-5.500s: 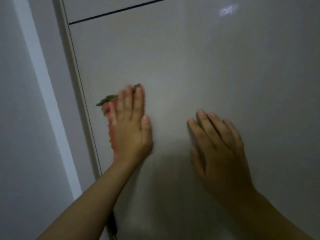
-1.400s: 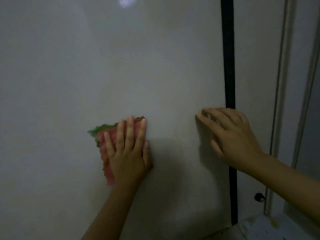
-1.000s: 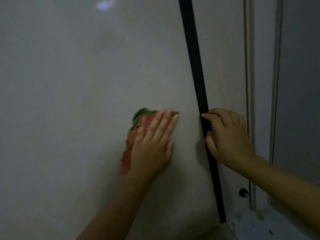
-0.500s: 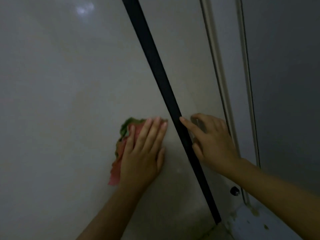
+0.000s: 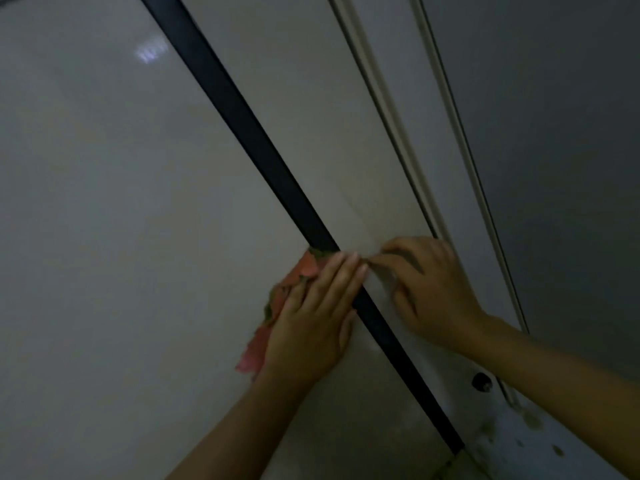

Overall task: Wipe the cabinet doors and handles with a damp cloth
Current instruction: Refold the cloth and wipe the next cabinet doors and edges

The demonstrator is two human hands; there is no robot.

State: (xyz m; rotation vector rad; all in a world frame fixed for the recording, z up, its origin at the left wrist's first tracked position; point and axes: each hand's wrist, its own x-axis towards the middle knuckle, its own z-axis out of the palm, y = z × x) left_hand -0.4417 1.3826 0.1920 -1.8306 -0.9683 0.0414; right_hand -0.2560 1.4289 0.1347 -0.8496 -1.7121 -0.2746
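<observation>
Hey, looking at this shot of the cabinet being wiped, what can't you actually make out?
Head view only:
- Cloth: mostly covered by the left hand pressing on it; whether it is damp cannot be told.
- Right hand: fingertips blurred, so what they touch is unclear.
- Small dark knob: too small and dim to identify.
- Black strip: its top runs off the frame edge.
</observation>
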